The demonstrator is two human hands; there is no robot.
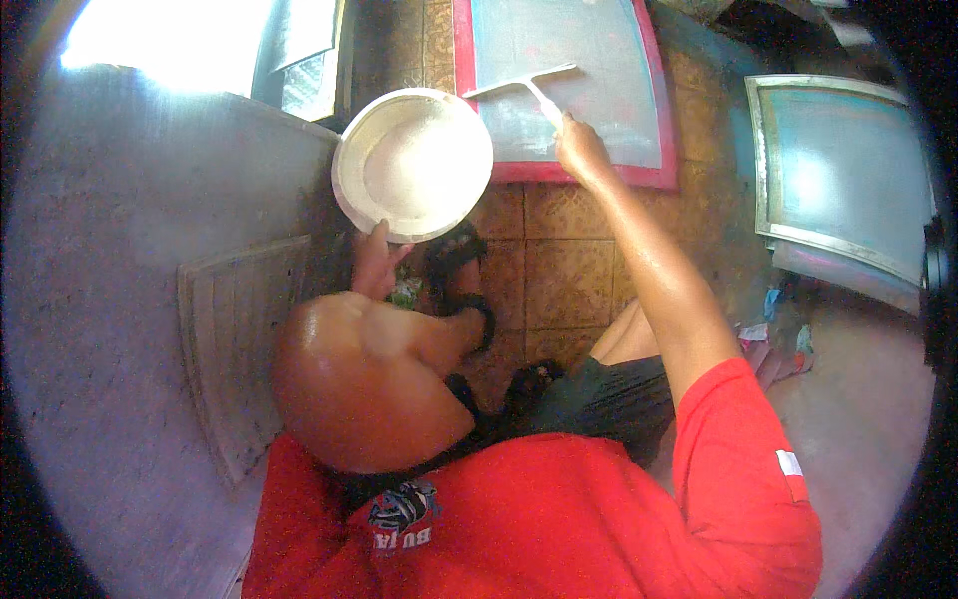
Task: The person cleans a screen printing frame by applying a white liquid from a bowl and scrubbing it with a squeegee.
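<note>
My left hand (376, 262) grips the near rim of a round off-white basin (412, 165), its thumb on the edge; some of its fingers are hidden beneath. The basin is tilted so that its pale inside faces up toward me. Stretched forward, my right hand (582, 150) is closed round the white handle of a squeegee (529, 82). The squeegee's wide T-shaped head lies over a large mesh screen with a pink-red frame (599, 175). Whether the blade touches the mesh, I cannot tell. Whitish smears show on the mesh near my right hand.
Brown patterned tiles (567, 270) cover the floor. A second framed screen (760, 160) leans at the right, with small coloured scraps (770, 302) below it. A pale wall (110, 220) with a slatted panel (247, 344) runs along the left, beneath a bright window (304, 85).
</note>
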